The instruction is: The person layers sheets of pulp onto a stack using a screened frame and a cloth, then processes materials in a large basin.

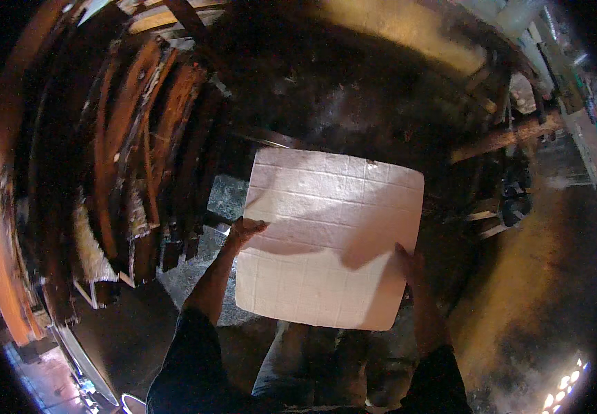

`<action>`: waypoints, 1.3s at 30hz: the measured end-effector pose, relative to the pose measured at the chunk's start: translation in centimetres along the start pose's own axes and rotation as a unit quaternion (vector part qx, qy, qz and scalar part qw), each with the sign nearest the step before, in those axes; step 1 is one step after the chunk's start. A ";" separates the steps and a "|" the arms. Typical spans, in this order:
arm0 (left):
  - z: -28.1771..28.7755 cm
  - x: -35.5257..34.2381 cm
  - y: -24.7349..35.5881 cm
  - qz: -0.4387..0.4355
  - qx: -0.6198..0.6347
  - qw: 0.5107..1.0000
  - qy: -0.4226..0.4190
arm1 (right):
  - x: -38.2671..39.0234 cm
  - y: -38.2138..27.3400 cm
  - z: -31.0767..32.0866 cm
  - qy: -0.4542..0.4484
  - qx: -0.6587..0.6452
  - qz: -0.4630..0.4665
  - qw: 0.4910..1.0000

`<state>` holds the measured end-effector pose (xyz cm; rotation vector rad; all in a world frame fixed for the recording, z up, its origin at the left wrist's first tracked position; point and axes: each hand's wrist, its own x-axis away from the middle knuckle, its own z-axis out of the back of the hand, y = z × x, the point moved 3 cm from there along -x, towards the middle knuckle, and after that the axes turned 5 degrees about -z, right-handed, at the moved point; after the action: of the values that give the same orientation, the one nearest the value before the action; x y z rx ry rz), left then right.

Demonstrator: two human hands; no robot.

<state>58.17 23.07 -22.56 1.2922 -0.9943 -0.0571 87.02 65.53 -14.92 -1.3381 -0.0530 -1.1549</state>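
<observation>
Between my two hands is a large pale, roughly square sheet (pixel 312 276) with rounded corners and faint grid lines pressed into its face. I cannot tell its material. At the left edge my left hand (pixel 244 232) is closed, its thumb lying on the top face and its other fingers hidden underneath. My right hand (pixel 411 265), in shadow, grips the opposite edge a little lower down. The sheet is held up in front of my legs, and a shadow falls across its middle and lower right.
Long reddish-brown planks (pixel 133 103) lean in a stack at the left. A grey block (pixel 228 196) lies partly behind the sheet. At the right, a wooden pole (pixel 509 138) juts out near a dark round object (pixel 516 208). Small bright openings (pixel 562 390) show at lower right.
</observation>
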 end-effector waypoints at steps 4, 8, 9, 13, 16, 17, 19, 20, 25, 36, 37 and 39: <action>-2.7 4.8 2.3 -0.059 -0.103 0.993 -0.009 | 2.0 -0.3 2.5 -0.095 -0.052 0.004 0.994; -5.3 11.4 6.7 -0.087 -0.105 0.988 0.071 | 3.5 -1.4 6.8 -0.158 -0.130 0.123 0.971; -5.2 13.3 6.4 -0.088 -0.070 0.992 0.063 | 4.4 -3.2 6.4 -0.171 -0.118 0.125 0.970; -10.1 20.9 10.4 -0.117 -0.225 0.961 0.115 | 6.2 -8.2 11.9 -0.163 -0.037 0.043 0.985; -11.5 25.1 16.1 -0.088 -0.562 0.813 0.124 | 10.9 -17.4 12.0 -0.181 0.020 0.097 0.979; -10.5 25.7 14.7 -0.094 -0.691 0.712 0.083 | 11.7 -19.1 10.6 -0.200 0.035 0.100 0.974; -7.6 28.2 13.3 -0.048 -0.497 0.848 0.176 | 12.8 -21.8 7.9 -0.227 0.061 0.120 0.965; -6.7 30.2 12.4 -0.037 -0.429 0.877 0.212 | 13.2 -22.2 6.8 -0.240 0.070 0.127 0.960; -10.7 36.8 19.7 -0.022 -0.134 0.927 0.348 | 9.2 -33.1 4.1 -0.328 0.158 0.173 0.915; -7.0 60.8 13.9 0.024 0.275 0.780 0.561 | 19.2 -32.5 -30.2 -0.596 0.241 0.199 0.740; -6.2 65.3 12.4 -0.004 0.183 0.788 0.588 | 23.9 -31.9 -33.4 -0.614 0.256 0.208 0.717; -5.3 71.5 9.0 -0.009 0.080 0.763 0.642 | 32.2 -31.3 -38.4 -0.634 0.295 0.236 0.675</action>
<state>100.48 -9.01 26.52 1.1204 0.2276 0.8269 60.25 22.49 15.48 -1.1865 -0.9540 0.4152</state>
